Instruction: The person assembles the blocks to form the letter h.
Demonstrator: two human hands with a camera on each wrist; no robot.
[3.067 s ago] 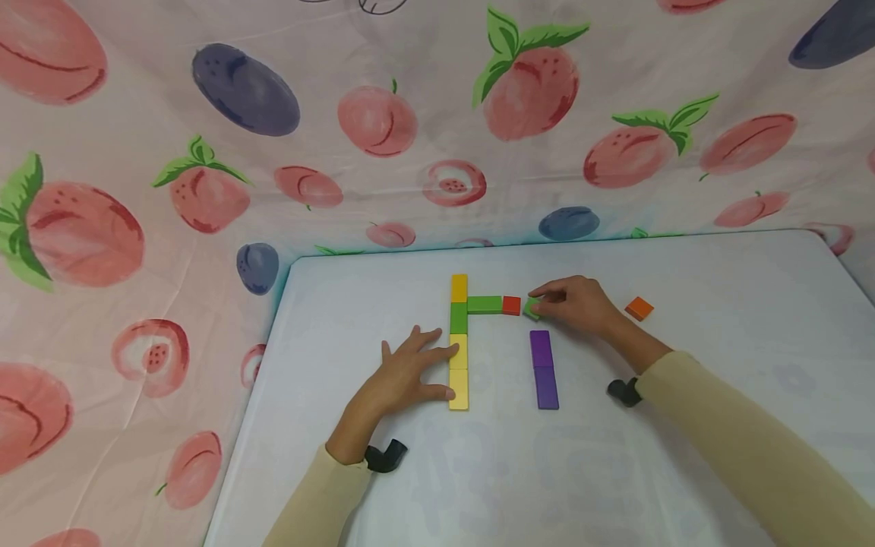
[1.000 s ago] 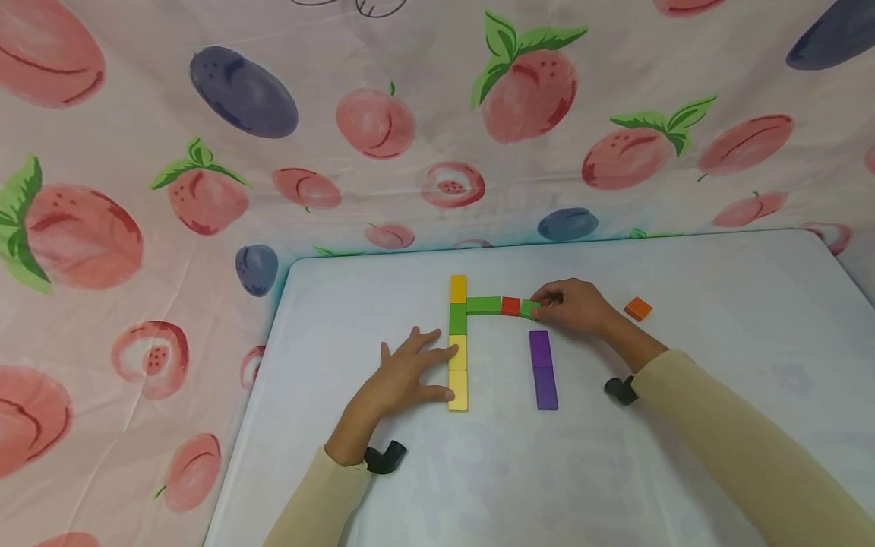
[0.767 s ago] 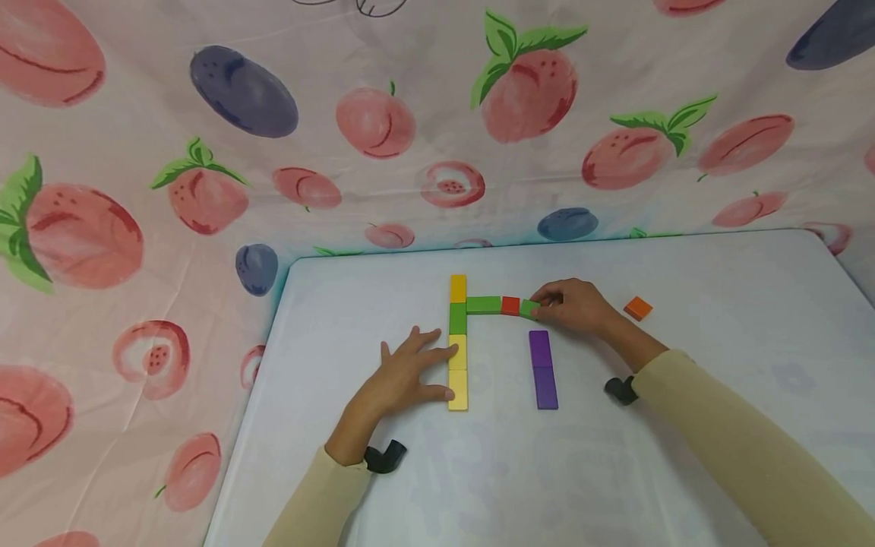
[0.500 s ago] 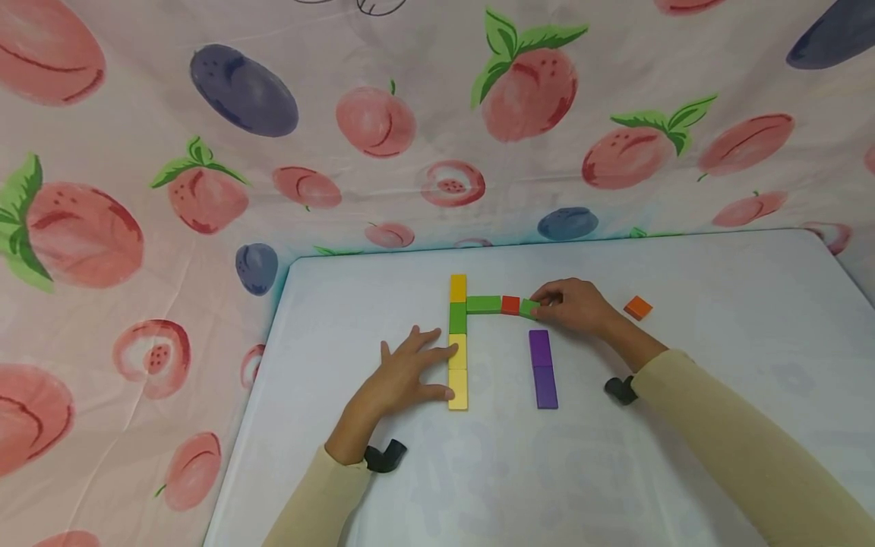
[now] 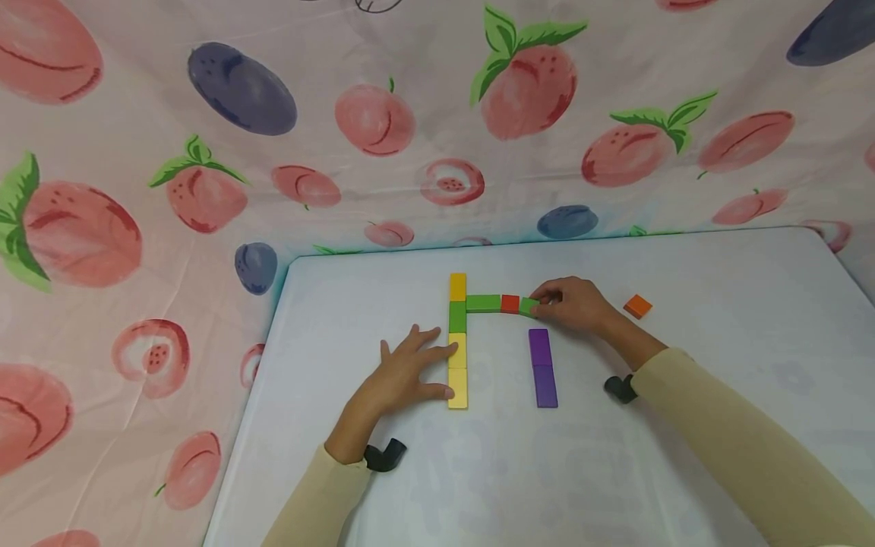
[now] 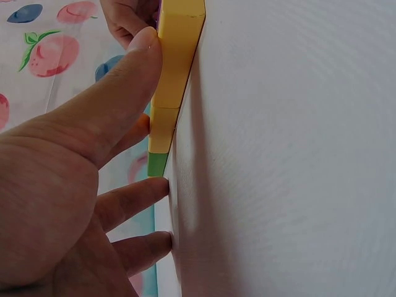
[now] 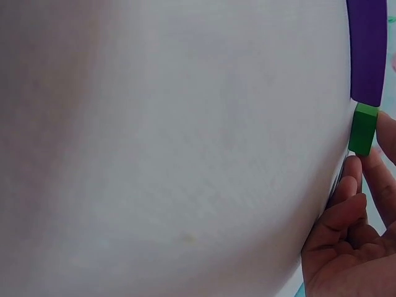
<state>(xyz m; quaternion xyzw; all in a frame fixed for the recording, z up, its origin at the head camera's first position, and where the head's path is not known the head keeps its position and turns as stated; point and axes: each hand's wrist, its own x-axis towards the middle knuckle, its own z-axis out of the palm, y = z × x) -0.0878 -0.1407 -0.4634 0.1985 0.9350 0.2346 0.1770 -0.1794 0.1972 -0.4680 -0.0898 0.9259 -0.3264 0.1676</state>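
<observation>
My right hand (image 5: 574, 305) pinches a small green block (image 5: 527, 307) between thumb and fingertip. In the right wrist view this green block (image 7: 364, 129) shows at the fingertips, its far end hidden by none. It sits slightly tilted at the end of a row made of a red block (image 5: 510, 304) and a longer green block (image 5: 484, 304). That row meets a column of yellow and green blocks at the green one (image 5: 457, 317). With fingers spread, my left hand (image 5: 399, 376) touches the column's lower yellow blocks (image 5: 459, 389) with thumb and a fingertip.
Two purple blocks (image 5: 543, 368) lie end to end below the right hand. An orange block (image 5: 637, 306) rests to the right, near the right forearm. The white table (image 5: 752, 304) ends at a fruit-patterned cloth (image 5: 410, 45) behind and on the left.
Since about three seconds ago, my right hand has brought the small green block left against the red block. Over the last second both hands stay nearly still.
</observation>
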